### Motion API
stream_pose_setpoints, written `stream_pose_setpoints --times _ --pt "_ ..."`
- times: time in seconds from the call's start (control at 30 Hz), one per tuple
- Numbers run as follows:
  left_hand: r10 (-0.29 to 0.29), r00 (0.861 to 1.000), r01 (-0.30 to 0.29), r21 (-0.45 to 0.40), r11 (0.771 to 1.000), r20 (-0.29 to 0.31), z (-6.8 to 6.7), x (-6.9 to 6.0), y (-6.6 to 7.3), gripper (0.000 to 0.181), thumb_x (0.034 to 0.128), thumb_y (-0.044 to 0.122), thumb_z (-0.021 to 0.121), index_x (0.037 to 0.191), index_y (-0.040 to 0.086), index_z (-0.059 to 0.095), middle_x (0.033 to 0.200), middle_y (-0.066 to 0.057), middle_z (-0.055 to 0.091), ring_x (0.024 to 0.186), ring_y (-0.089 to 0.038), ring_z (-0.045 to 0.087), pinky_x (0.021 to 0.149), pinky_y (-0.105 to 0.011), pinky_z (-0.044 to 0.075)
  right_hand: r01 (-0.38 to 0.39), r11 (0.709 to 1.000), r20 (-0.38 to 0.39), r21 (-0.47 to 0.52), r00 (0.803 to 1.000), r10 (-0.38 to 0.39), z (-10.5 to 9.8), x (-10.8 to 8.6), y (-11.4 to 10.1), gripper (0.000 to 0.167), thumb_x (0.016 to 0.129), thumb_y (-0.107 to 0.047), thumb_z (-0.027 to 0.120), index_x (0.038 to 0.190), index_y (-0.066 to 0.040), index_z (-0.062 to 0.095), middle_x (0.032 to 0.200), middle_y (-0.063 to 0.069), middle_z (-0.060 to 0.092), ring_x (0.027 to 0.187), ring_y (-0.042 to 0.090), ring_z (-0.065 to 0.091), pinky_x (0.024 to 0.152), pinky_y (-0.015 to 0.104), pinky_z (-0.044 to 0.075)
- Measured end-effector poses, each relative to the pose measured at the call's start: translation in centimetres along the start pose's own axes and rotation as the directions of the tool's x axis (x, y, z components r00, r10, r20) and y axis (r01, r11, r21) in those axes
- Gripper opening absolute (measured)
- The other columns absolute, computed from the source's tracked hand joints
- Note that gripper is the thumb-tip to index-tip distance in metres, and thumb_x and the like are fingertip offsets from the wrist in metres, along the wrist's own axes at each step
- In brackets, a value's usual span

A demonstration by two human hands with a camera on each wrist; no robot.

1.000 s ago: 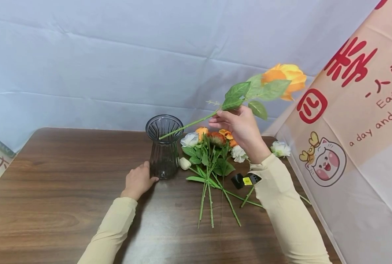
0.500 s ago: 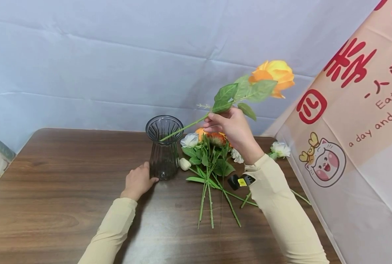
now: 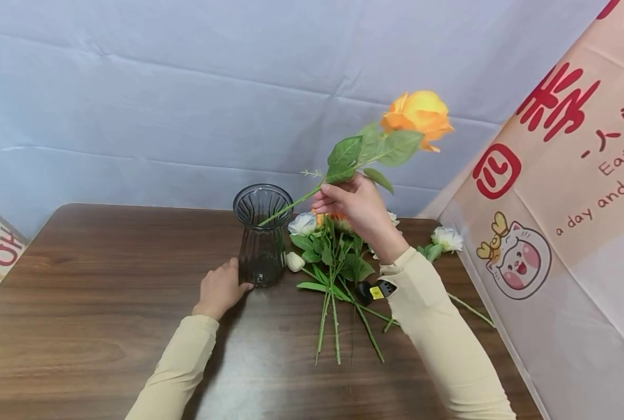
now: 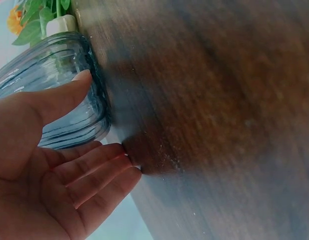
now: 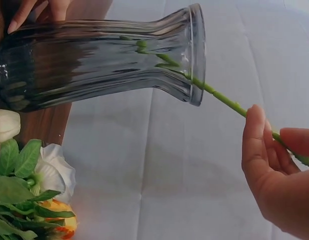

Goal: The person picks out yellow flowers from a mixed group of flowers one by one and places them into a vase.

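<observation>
My right hand [image 3: 355,204] pinches the green stem of an artificial orange-yellow rose [image 3: 419,118] between thumb and fingers, just below its leaves. The stem slants down to the left. In the right wrist view, its lower part [image 5: 167,61] shows through the glass, past the rim of a grey ribbed glass vase [image 5: 94,62]. This vase [image 3: 262,256] stands upright on the table. At its left foot rests my left hand [image 3: 219,289], thumb against the glass. In the left wrist view, that hand's fingers [image 4: 97,177] lie extended beside the vase, their tips at the tabletop.
Several artificial flowers [image 3: 333,251], white, orange and rust, lie on the brown table [image 3: 107,303] right of the vase, stems toward me. A white bud [image 3: 294,262] lies close beside the vase. Another white flower [image 3: 447,238] is near the right wall sheet [image 3: 579,280]. A pale sheet hangs behind.
My right hand has moved left and slightly down with the rose, and the bloom has swung left and up. The stem tip stays around the vase mouth. My left hand has stayed in place.
</observation>
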State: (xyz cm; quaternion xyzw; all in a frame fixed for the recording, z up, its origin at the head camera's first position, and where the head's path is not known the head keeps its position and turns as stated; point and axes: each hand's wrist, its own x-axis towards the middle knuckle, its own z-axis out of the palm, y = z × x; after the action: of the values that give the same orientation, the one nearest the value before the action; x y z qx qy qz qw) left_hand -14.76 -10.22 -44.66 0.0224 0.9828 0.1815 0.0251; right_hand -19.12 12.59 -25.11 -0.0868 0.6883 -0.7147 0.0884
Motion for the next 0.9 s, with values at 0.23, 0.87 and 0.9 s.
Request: stream_pose_setpoints --times 0.23,0.87,0.9 --pt "-0.007 1.000 0.007 -0.008 1.000 0.003 0.1 0.0 0.0 0.057 0.0771 0.036 0.072 0.110 -0.006 0.051 0.094 -0.021 0.063 0.076 -0.040 0.060 0.064 -0.050 0.048 0.050 0.999 0.080 0.018 0.995 -0.051 0.2 0.1 0.7 0.015 0.093 0.000 0.049 0.104 0.010 0.048 0.087 0.024 0.060 0.071 0.024 0.064 0.074 0.039 0.051" --pt "-0.004 1.000 0.004 -0.002 1.000 0.003 0.1 0.0 -0.1 0.059 0.0779 0.037 0.071 0.114 -0.006 0.050 0.096 -0.021 0.062 0.078 -0.040 0.059 0.067 -0.050 0.047 -0.029 0.995 0.168 -0.095 0.985 0.045 1.2 0.4 2.7 0.022 0.093 -0.001 0.049 0.111 0.013 0.048 0.099 0.032 0.058 0.085 0.037 0.061 0.077 0.045 0.050" --pt "-0.005 1.000 0.005 -0.002 1.000 0.004 0.1 0.0 -0.1 0.059 0.0780 0.037 0.071 0.113 -0.006 0.050 0.096 -0.021 0.062 0.078 -0.040 0.059 0.067 -0.050 0.047 -0.030 0.995 0.169 -0.099 0.985 0.046 1.1 0.4 2.7 0.023 0.093 -0.001 0.049 0.111 0.013 0.048 0.097 0.029 0.059 0.085 0.036 0.061 0.077 0.045 0.050"
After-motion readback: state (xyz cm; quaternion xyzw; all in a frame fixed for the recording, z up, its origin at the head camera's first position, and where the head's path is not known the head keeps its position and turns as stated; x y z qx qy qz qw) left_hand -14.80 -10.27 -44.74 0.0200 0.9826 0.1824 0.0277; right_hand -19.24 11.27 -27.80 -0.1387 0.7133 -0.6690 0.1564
